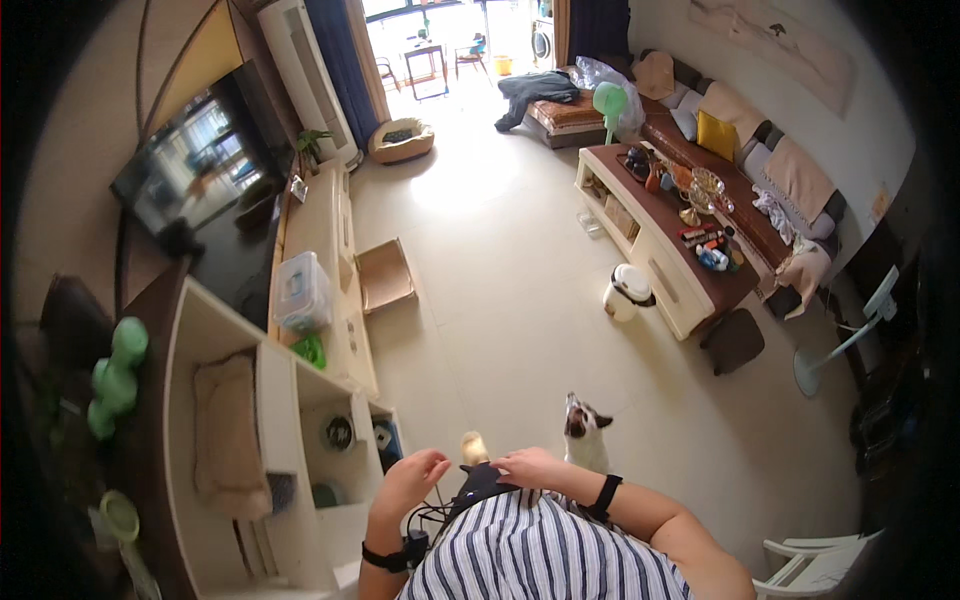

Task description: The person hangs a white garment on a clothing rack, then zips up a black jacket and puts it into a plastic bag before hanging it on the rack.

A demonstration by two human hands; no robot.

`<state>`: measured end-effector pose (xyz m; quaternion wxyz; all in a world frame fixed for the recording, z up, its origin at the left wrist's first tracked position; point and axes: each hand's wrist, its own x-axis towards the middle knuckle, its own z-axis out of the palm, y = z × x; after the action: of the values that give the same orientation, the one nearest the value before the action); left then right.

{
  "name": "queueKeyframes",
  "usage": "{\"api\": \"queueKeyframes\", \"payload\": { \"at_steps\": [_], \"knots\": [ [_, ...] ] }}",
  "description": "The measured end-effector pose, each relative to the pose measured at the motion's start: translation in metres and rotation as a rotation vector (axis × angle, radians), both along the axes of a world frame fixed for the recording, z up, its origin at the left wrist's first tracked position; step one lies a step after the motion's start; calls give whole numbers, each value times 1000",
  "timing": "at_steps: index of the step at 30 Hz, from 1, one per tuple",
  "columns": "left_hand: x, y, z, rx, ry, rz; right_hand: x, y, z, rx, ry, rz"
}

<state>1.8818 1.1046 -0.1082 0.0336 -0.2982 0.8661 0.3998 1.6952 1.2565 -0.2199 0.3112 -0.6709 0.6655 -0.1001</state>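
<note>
Holds the left hand (413, 480) near the white shelf unit (285, 405), with a loosely curled, fairly wide grip. Rests the right hand (522, 467) on the dark cloth (482, 486) just beyond the striped shirt (535, 548); cannot tell that grip's width. Stands near a black-and-white cat (587, 440) with raised muzzle.

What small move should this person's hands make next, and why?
Probably ease the right hand slowly down toward the cat: the cat is close in front, on that hand's side, with its muzzle tilted up, while the left hand is farther from it. Slowly, because the right hand is at the dark item by the waist, and whether it grips that is unclear.
</note>
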Motion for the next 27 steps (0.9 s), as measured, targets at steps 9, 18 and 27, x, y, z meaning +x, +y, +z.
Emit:
{"api": "queueKeyframes", "payload": {
  "at_steps": [9, 18, 27],
  "knots": [
    [-193, -231, -46, -1, 4, -64, -210, -174, -11, 141, 161, -165],
    [-510, -389, -6, -206, 156, -676, -436, -265, -5, -130, 120, -728],
    [-707, -557, -5, 153, 48, -309, -693, -439, 17, 212, 228, -746]
  ]
}}
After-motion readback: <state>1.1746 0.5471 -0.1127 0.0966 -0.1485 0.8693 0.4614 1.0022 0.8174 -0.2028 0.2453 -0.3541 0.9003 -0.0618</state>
